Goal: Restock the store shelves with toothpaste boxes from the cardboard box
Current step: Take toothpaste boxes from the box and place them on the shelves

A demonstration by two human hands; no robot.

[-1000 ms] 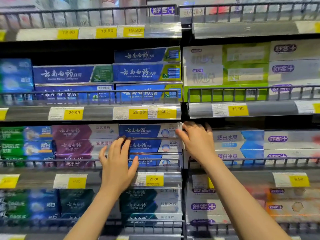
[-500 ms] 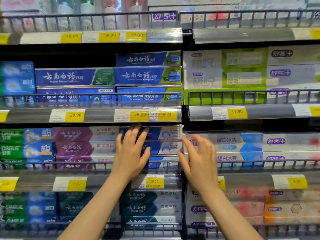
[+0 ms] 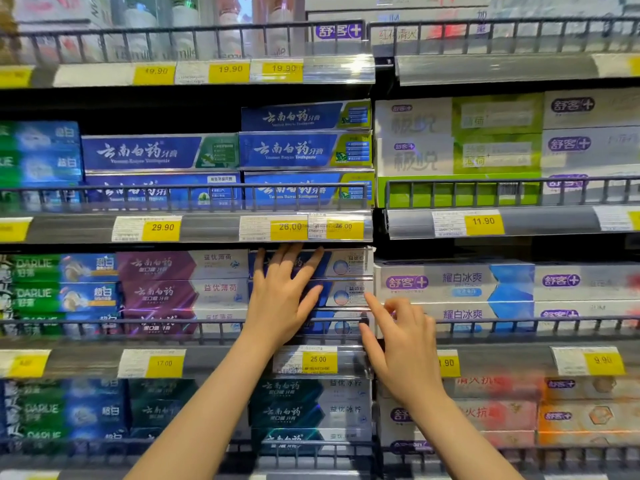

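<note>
**Both hands at the stack of blue toothpaste boxes**

The left hand lies flat against the blue toothpaste stack, its fingers straight and slightly fanned, pointing toward 12 o'clock with the tips just under the shelf lip above. It presses on the glossy cardboard fronts of the top 2 boxes and grips nothing. The right hand sits at 4 o'clock from the left, at the stack's right end. Its index finger is stretched toward 11 o'clock and touches the end of the middle box, the thumb reaches toward the wire rail, and the other fingers are loosely bent. It holds nothing.

The stack is 3 long, flat rectangular cartons laid one on another, each blue with a pale right end bearing a round emblem. The lowest sits partly behind the thin grey metal rail with upright bars. At 9 o'clock from the stack stand purple boxes of the same shape, and further left green and blue ones, blurred. At 3 o'clock are white boxes with a blue diagonal band.

A clear plastic strip below carries a yellow price tag reading 25.00. The shelf above holds darker blue cartons over tags reading 26.00.
</note>
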